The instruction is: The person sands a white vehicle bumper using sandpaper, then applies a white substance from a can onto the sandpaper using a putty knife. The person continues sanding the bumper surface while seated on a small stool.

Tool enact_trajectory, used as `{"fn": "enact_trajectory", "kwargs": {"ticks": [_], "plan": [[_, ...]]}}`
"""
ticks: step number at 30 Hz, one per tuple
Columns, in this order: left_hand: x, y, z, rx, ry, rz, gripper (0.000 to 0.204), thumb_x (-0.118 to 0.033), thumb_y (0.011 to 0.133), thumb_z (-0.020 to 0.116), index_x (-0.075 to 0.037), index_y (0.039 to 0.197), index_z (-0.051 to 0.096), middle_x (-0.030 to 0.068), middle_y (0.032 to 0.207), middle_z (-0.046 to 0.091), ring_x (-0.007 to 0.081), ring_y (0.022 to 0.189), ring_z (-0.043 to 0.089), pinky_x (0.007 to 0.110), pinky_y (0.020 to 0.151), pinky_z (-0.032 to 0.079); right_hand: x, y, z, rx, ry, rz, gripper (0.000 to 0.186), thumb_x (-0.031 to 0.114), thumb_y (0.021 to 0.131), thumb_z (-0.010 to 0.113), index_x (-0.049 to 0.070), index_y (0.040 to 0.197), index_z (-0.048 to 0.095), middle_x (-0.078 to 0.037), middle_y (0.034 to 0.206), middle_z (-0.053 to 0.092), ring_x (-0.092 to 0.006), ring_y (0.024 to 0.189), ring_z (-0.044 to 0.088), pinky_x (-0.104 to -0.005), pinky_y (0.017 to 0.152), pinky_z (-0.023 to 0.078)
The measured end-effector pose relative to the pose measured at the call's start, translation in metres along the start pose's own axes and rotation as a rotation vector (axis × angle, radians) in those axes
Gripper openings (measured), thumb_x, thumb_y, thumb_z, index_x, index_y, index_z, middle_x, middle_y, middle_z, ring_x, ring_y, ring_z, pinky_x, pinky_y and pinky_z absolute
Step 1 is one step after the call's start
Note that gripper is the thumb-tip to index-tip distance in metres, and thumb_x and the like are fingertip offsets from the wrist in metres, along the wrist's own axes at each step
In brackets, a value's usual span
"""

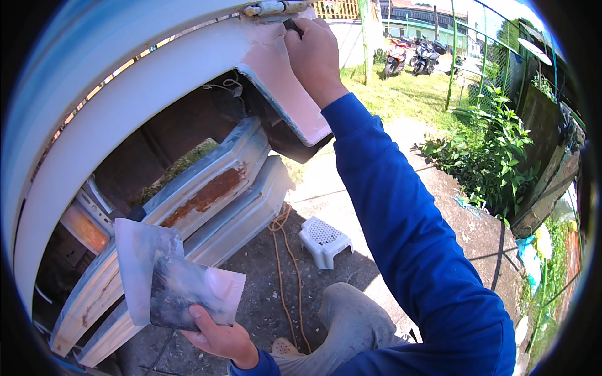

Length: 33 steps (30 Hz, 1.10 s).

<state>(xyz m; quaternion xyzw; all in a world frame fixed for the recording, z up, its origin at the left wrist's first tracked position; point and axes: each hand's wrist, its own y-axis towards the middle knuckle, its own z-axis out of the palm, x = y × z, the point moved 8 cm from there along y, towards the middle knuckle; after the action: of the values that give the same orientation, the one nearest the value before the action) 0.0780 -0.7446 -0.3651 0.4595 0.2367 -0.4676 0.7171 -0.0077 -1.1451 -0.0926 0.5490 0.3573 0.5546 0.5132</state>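
Pressing dark tool [293, 26] at pink filler patch [282, 81] edge, right hand [315, 56] clenched; left hand [219, 335] grips metal plates [182, 282].

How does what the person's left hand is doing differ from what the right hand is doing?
The left hand is low, near the knee, while the right hand is raised to the pink patch on the white vehicle body.
The left hand holds flat metal plates smeared with pink filler; the right hand grips a small dark tool at the panel's top edge.
The left hand's fingers pinch the plates from below; the right is closed like a fist.
Both are bare, with blue sleeves.
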Motion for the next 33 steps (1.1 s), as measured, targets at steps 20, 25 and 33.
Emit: {"fn": "enact_trajectory", "kwargs": {"ticks": [20, 25, 33], "plan": [[0.006, 0.008, -0.013, 0.023, -0.026, -0.022, 0.055, -0.024, 0.102, 0.056, 0.005, 0.146, 0.040, 0.0218, 0.146, 0.048, 0.0327, 0.130, 0.054, 0.044, 0.104, 0.049, 0.032, -0.012, 0.000, 0.223, -0.121, -0.838, 0.024, 0.002, 0.086, 0.069, 0.013, 0.107, 0.071, -0.006, 0.117, 0.061, -0.0282, 0.102, 0.063, -0.0366, 0.087, 0.054], [0.009, 0.007, -0.016, 0.014, 0.030, -0.056, 0.054, -0.026, 0.102, 0.056, 0.007, 0.143, 0.042, 0.0233, 0.142, 0.050, 0.0317, 0.125, 0.057, 0.043, 0.101, 0.052, 0.004, -0.005, -0.007, 0.419, -0.303, -0.940, 0.027, 0.002, 0.084, 0.068, 0.010, 0.109, 0.070, -0.006, 0.121, 0.060, -0.0281, 0.109, 0.061, -0.0363, 0.091, 0.053], [0.012, 0.003, -0.009, -0.006, -0.020, -0.077, 0.055, -0.029, 0.100, 0.062, 0.006, 0.138, 0.046, 0.0194, 0.137, 0.054, 0.0284, 0.123, 0.057, 0.041, 0.101, 0.050, 0.019, -0.006, -0.005, 0.357, -0.268, -1.015, 0.031, 0.002, 0.084, 0.069, 0.010, 0.114, 0.069, -0.008, 0.120, 0.060, -0.0294, 0.108, 0.062, -0.0364, 0.089, 0.054]]}}
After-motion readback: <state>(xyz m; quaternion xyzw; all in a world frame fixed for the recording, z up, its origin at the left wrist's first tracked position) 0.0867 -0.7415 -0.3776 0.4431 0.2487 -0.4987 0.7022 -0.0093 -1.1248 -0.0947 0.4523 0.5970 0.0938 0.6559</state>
